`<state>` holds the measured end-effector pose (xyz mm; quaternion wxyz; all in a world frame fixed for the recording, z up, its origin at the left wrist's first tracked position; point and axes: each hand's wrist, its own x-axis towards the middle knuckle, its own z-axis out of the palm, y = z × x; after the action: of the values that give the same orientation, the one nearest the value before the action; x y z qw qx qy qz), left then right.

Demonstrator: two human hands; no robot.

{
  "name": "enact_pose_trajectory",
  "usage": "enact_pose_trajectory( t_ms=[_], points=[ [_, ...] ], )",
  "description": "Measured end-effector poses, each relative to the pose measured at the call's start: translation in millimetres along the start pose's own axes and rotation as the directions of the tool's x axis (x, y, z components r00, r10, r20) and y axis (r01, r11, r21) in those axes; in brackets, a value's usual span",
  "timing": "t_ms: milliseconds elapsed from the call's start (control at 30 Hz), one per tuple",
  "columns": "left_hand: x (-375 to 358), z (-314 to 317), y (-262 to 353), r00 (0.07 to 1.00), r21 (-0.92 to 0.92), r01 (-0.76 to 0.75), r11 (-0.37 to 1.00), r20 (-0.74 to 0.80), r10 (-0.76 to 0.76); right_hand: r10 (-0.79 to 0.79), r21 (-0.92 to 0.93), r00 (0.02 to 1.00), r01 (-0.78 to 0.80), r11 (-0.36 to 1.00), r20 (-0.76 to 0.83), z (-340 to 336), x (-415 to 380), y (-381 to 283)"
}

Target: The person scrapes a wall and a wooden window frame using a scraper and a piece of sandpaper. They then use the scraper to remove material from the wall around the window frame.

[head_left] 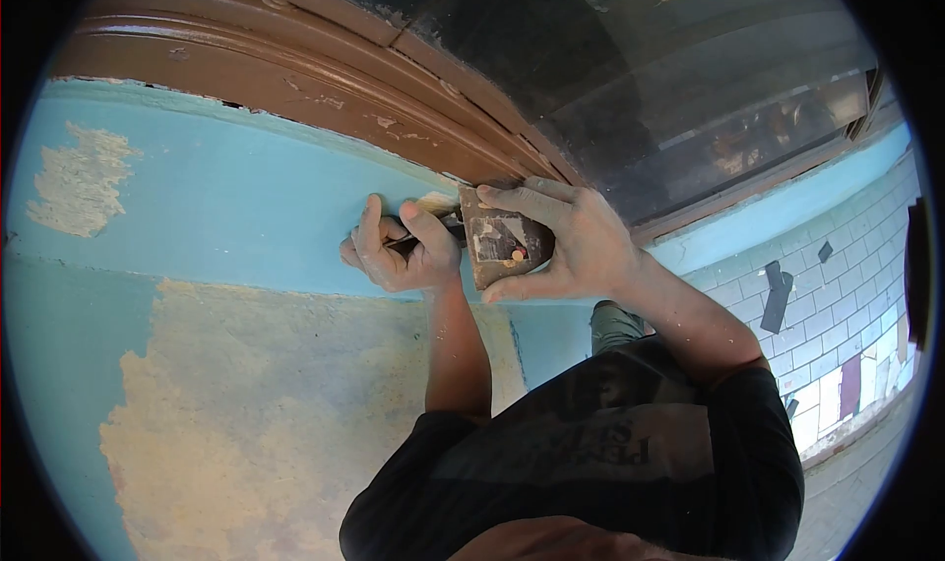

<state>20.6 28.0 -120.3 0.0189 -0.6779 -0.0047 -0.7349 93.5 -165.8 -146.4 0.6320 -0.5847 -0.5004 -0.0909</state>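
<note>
Fingers of my left hand [409, 251] curl around a dark, narrow tool [455, 222], whose far end meets the edge of a wide scraper [497, 244]. My right hand [581, 241] grips this scraper from the right, thumb below and fingers above. The scraper is brownish, smeared with dried material, and has a worn label with small red and yellow spots. Pale dust coats both hands. Just behind them are the blue wall and the lower edge of a brown frame.
A brown wooden frame [325, 93] runs along the top beside dark glass [630, 98]. The blue wall [246, 187] has bare patches, one large [285, 404]. White brick-patterned tiles [827, 305] with dark pieces lie at the right. The person's black shirt [591, 453] fills the bottom.
</note>
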Motion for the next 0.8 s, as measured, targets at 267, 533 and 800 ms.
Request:
enact_pose_trajectory(
  t_ms=[267, 533, 800],
  points=[
    [2, -2, 2, 1.000, 0.031, 0.006, 1.000, 0.013, -0.006, 0.005, -0.019, 1.000, -0.005, 1.000, -0.001, 4, -5, -2],
    [3, 1, 5, 1.000, 0.032, -0.027, 0.999, -0.011, 0.028, 0.109, -0.105, 0.994, -0.108, 0.989, 0.007, 6, -20, -4],
    [3, 2, 6, 1.000, 0.037, -0.018, 0.999, -0.016, 0.018, 0.113, -0.174, 0.994, -0.111, 0.979, 0.005, 10, -30, -5]
  ],
)
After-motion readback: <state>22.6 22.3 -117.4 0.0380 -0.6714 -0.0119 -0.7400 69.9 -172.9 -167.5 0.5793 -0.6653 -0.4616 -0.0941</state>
